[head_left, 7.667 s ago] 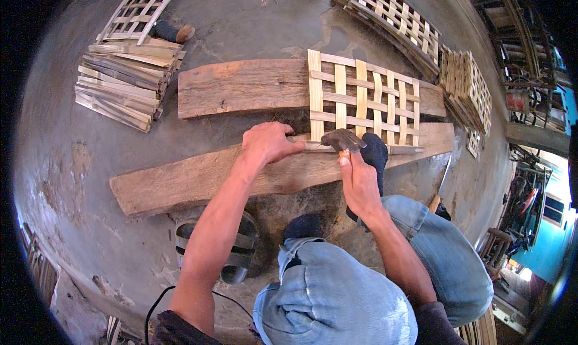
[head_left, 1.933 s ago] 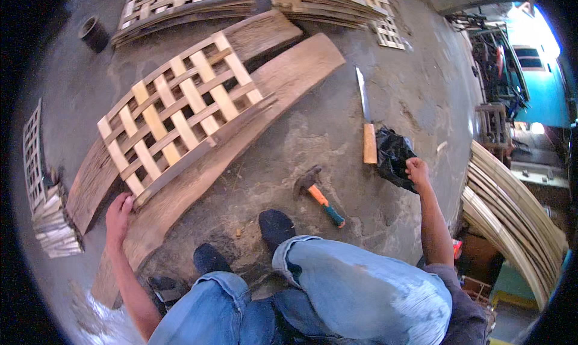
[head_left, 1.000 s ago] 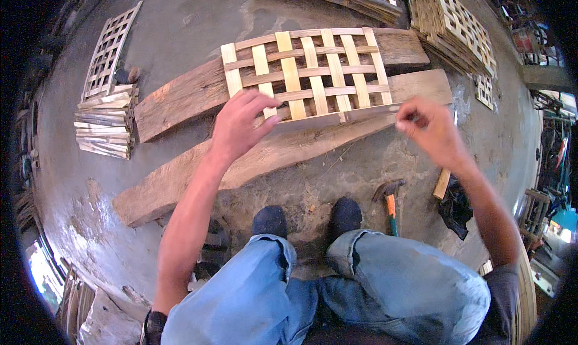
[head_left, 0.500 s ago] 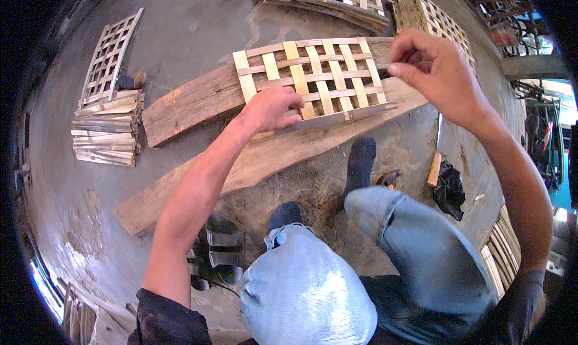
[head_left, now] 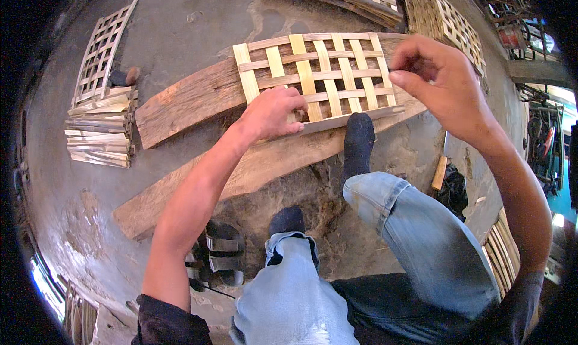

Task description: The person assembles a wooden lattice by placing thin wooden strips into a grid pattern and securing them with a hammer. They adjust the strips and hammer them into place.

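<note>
A woven lattice panel of pale bamboo strips (head_left: 303,68) lies across two thick wooden planks. My left hand (head_left: 277,112) is closed at its lower left part, with curled fingers gripping the edge strips there. At the panel's right edge is my right hand (head_left: 436,80), its thumb and forefinger bent toward each other close to the strip ends. Whatever those fingertips hold, if anything, is too small to make out. Along the near side of the panel runs a flat strip (head_left: 325,124). My right foot, in a dark sock (head_left: 359,134), reaches that strip.
More woven panels (head_left: 105,50) lie at the far left beside stacked strips (head_left: 99,131). Panel stacks (head_left: 442,26) stand at the far right. A wooden-handled tool (head_left: 439,172) and a black bag (head_left: 453,191) lie right of my leg. Sandals (head_left: 223,246) sit near my left foot.
My right foot has moved up to the panel's near edge. The panel appears slightly farther right in view, and my right hand stays by its right edge. My left hand keeps its grip.
</note>
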Demonstrator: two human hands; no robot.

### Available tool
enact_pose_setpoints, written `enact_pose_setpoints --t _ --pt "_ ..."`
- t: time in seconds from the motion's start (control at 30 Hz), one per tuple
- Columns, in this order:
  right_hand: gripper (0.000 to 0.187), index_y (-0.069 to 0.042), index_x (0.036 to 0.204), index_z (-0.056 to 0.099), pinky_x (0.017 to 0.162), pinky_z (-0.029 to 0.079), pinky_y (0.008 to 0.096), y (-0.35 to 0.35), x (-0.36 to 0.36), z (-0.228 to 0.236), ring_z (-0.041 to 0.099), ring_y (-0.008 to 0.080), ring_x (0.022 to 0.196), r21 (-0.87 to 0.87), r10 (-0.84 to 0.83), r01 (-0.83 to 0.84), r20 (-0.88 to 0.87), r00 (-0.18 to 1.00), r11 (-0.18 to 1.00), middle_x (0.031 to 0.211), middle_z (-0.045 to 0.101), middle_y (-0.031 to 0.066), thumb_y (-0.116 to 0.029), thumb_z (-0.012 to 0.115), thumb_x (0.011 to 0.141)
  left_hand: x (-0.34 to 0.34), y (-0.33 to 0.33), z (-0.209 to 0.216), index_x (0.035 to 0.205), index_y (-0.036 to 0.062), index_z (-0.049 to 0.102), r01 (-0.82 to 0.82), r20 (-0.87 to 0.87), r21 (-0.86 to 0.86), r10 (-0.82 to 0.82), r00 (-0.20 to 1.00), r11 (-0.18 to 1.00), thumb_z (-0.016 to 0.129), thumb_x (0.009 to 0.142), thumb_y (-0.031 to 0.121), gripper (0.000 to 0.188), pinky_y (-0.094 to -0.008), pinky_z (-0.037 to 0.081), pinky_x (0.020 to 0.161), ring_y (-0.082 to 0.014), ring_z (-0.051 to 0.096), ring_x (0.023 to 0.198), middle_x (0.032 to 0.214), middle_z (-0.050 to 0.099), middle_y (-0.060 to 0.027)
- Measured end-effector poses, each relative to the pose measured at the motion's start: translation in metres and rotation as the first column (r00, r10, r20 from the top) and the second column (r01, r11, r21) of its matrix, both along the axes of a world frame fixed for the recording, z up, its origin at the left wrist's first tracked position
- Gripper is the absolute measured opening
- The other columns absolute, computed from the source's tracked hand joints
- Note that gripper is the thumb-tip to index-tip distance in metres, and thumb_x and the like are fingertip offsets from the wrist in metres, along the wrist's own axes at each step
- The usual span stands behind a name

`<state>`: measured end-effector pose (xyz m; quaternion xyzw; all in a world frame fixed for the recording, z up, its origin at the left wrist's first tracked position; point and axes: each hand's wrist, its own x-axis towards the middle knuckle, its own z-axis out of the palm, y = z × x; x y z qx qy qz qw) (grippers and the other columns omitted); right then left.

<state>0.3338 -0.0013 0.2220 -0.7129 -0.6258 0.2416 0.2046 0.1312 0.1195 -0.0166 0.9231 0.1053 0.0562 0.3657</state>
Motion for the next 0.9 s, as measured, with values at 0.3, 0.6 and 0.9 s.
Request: enact_pose_setpoints --t 0.3,0.6,0.9 --pt "0.014 -0.002 0.095 0.070 0.074 0.052 0.0305 0.062 -0.019 -0.102 0.066 0.0168 0.078 0.429 -0.427 0.472 -0.202 0.881 0.771 0.086 0.070 0.0075 -0.012 0.072 0.085 0.011 -0.002 0.002 0.099 0.0088 0.067 0.022 0.052 -0.017 -0.021 0.998 1.000 0.079 0.070 0.021 0.033 -0.0423 0.049 0.090 -0.0315 0.060 0.102 0.101 0.063 -0.0106" --pt "0.010 -0.002 0.094 0.069 0.071 0.051 0.0270 -0.077 -0.103 -0.240 0.064 0.0122 0.078 0.148 -0.704 0.846 -0.493 0.512 0.512 0.087 0.070 0.0057 -0.005 0.072 0.085 0.002 -0.001 -0.002 0.083 0.0095 0.064 0.046 0.026 0.044 -0.048 0.999 0.998 0.076 0.077 0.025 0.021 -0.0430 0.047 0.088 -0.0311 0.056 0.099 0.102 0.060 -0.0078" --pt "0.007 -0.001 0.094 0.068 0.068 0.049 0.0227 -0.084 -0.103 -0.242 0.060 0.0066 0.075 0.242 -0.712 0.782 -0.323 0.623 0.575 0.086 0.067 0.0010 -0.004 0.071 0.088 0.002 -0.005 0.003 0.084 0.0095 0.063 0.034 0.003 0.071 -0.035 0.999 0.997 0.075 0.078 0.024 0.020 -0.0435 0.047 0.087 -0.0304 0.055 0.099 0.100 0.059 -0.0067"
